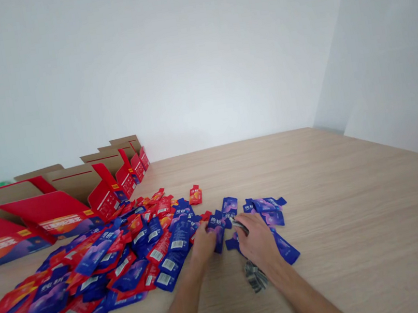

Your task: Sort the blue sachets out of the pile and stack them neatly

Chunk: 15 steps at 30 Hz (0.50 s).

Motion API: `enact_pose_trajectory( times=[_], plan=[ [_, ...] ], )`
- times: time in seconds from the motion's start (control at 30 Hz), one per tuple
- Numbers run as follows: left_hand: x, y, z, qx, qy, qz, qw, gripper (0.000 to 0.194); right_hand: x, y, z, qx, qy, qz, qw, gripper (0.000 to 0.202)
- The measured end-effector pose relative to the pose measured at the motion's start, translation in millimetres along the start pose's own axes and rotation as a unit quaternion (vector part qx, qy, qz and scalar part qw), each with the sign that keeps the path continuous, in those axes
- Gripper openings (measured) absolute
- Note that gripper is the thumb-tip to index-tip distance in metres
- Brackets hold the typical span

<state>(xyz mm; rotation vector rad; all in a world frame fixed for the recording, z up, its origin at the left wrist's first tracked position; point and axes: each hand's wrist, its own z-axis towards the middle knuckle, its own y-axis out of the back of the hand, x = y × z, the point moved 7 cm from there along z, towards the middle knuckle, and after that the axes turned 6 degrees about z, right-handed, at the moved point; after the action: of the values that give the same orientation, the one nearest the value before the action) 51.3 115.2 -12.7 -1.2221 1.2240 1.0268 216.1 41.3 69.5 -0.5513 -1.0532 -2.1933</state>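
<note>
My left hand (205, 242) is closed on the edge of a blue pouch (217, 231) with white lettering. Close by on the right, my right hand (257, 237) is closed around a small black-and-silver object (240, 224); its kind is hard to make out, and its tip points at the blue pouch. Below the right wrist lies a crumpled striped grey thing (256, 276), possibly joined to that object. Several other blue pouches lie around and partly under the right hand, among them a flat pouch (229, 204) just beyond and a pouch (286, 247) to the right.
A large heap of red and blue pouches (103, 266) covers the table's left side. Behind it stand several open red cardboard boxes (65, 220) in a row. One red pouch (195, 195) lies apart. The wooden table (356, 197) meets a white wall (199, 64).
</note>
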Motion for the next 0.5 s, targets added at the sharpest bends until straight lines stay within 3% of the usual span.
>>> enact_pose_trajectory(
  times=[0.1,0.2,0.27,0.37,0.5],
  plan=[
    [6.8,15.8,-13.7,0.011,0.062,-0.126,0.99,0.05,23.4,-3.7,-5.0,0.026,0.051,0.058,0.997,0.023],
    [5.8,24.1,-28.4,0.0,0.094,-0.269,0.959,0.072,53.0,-15.7,-18.3,0.085,0.114,0.107,0.984,0.026],
    [0.3,19.6,-36.9,0.029,0.116,-0.313,0.942,0.064,67.9,-28.5,-29.0,0.138,0.147,0.121,0.972,0.03],
    [-6.6,2.5,-48.5,0.098,0.166,-0.348,0.918,0.032,72.2,-43.1,-35.8,0.173,0.172,0.11,0.964,0.032],
    [-8.4,-11.3,-53.9,0.095,0.151,-0.372,0.911,0.028,50.3,-34.3,-22.9,0.079,0.137,0.07,0.985,0.03]
  ],
)
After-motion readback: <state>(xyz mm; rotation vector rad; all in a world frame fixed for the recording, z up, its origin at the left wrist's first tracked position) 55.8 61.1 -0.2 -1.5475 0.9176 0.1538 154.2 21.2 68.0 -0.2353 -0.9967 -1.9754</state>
